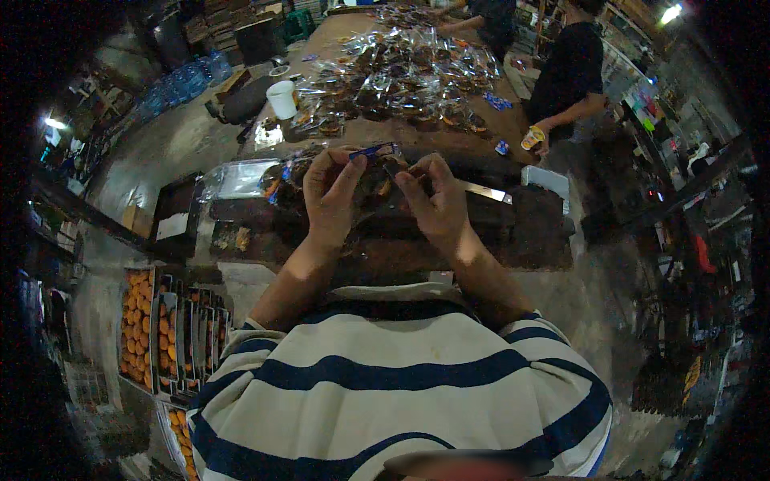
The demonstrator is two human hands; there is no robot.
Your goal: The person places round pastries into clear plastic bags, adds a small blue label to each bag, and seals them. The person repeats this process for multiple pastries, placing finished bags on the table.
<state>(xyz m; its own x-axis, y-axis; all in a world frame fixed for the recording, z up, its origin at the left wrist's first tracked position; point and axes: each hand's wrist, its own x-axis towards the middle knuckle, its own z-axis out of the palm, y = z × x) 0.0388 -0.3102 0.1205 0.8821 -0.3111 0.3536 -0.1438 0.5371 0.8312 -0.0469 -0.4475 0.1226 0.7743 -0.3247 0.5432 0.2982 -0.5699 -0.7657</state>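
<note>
Both my hands are raised close together over the near side of the work table. My left hand (333,188) is closed, thumb against fingers, on a small dark-blue strip (375,150) that looks like a label or packet. My right hand (435,196) is pinched shut beside it; whatever its fingertips grip is too dark and small to make out. Between and below the hands lies a dark item with an orange-brown patch (383,186), partly covered by my fingers. Left of my left hand sits a stack of clear plastic bags (241,178), with small blue and orange pieces (277,183) at its edge.
A large pile of filled clear bags (393,76) covers the far table, near a white bucket (281,99). At the right, another person (568,76) holds a yellow cup (532,138). Trays of orange-brown baked pieces (138,329) stand at lower left. A white box (547,180) sits right.
</note>
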